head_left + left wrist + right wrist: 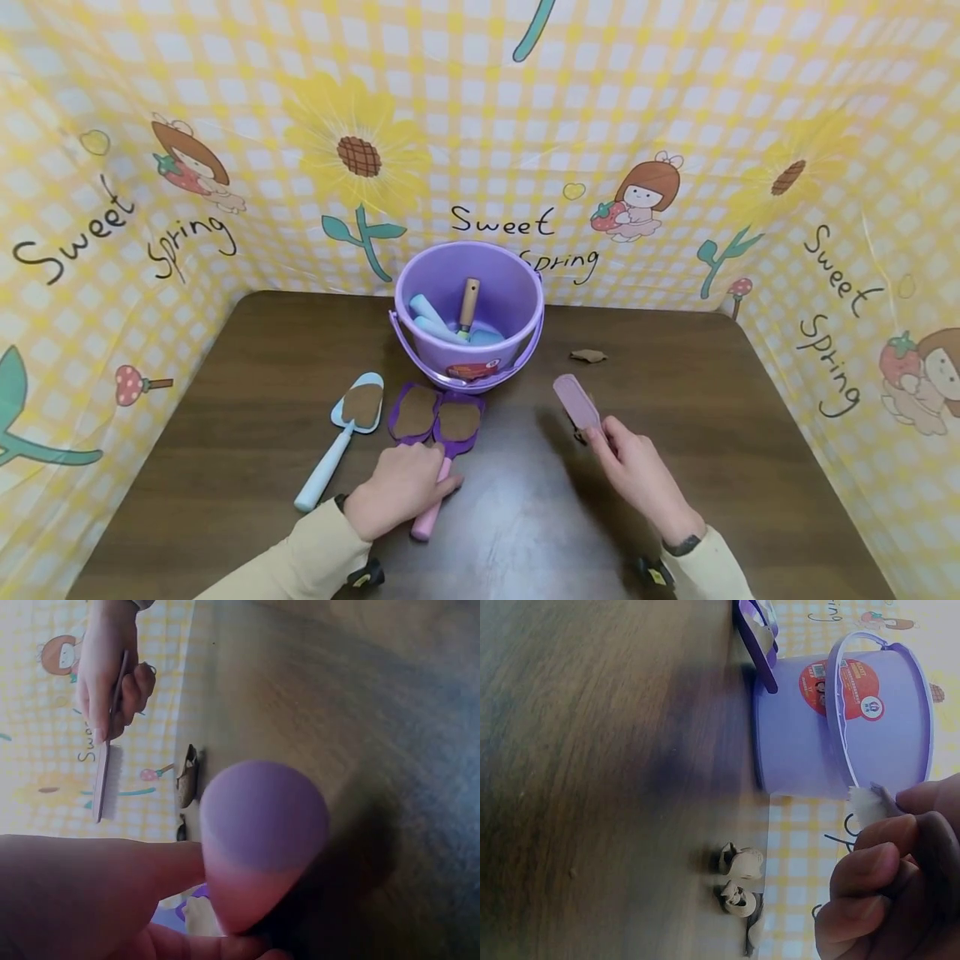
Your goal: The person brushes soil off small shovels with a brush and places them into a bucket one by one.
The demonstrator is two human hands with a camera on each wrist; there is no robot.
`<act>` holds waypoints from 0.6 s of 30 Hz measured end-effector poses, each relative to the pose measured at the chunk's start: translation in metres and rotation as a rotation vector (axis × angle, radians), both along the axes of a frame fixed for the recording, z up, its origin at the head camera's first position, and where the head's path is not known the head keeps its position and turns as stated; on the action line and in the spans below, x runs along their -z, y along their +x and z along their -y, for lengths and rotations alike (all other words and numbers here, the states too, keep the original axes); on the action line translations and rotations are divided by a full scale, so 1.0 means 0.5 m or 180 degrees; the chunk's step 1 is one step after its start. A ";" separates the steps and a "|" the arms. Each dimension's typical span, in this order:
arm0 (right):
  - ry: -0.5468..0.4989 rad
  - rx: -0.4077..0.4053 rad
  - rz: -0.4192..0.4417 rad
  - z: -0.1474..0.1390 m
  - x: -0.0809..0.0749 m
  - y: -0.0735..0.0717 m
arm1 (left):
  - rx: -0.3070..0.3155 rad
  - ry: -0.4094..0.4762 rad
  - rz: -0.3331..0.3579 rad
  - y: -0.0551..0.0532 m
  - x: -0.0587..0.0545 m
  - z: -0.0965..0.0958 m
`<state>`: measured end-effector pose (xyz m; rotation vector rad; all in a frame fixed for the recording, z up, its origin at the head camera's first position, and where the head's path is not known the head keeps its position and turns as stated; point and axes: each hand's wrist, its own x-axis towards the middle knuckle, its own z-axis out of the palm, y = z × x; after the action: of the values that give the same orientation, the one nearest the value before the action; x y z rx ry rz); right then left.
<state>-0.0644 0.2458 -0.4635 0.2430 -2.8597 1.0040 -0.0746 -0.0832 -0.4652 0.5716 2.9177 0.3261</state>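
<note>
My left hand [401,483] grips the pink handle [431,508] of a toy shovel with a purple blade [461,443]. A second purple shovel [397,429] lies right beside it, its handle hidden by this hand. Both blades carry a flat brown patch. In the left wrist view the handle's rounded purple end [266,814] sits between thumb and fingers. My right hand [637,467] holds a small pinkish-purple brush [577,402] above the table, pointing forward and left. Pale bristles [114,780] line one side of it.
A purple bucket [468,354] with a wooden-handled tool [469,304] and light blue tools stands at the back centre. Left of my left hand lies a light blue trowel [327,462]. Dry curled leaves [588,356] lie right of the bucket. Patterned cloth hangs around the table.
</note>
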 end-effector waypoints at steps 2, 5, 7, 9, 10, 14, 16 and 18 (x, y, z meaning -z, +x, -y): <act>-0.0001 0.0007 0.0036 0.000 0.003 0.002 | 0.0009 0.0000 0.0060 -0.001 0.001 0.002; -0.0001 -0.0002 0.0112 0.001 0.007 0.003 | 0.0000 0.0013 0.0111 -0.003 -0.002 0.005; -0.0003 0.0000 0.0139 0.002 0.009 0.002 | -0.0019 0.0042 0.0124 -0.004 -0.006 0.006; -0.0009 0.0006 0.0166 0.001 0.010 0.001 | -0.0035 0.0064 0.0127 -0.005 -0.010 0.006; -0.0008 0.0007 0.0170 0.001 0.010 0.000 | -0.0039 0.0076 0.0134 -0.005 -0.011 0.006; 0.0016 0.0000 0.0193 -0.001 0.010 -0.003 | -0.0066 0.0124 0.0087 -0.004 -0.008 0.004; 0.0019 -0.0004 0.0211 -0.002 0.010 -0.003 | -0.0057 0.0168 -0.0016 -0.004 0.002 0.003; 0.0035 -0.0013 0.0211 -0.004 0.010 -0.004 | -0.0061 0.0221 -0.0065 -0.003 0.005 0.002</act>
<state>-0.0664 0.2478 -0.4685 0.2205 -2.9257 1.0161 -0.0759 -0.0841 -0.4677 0.5602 2.9433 0.4280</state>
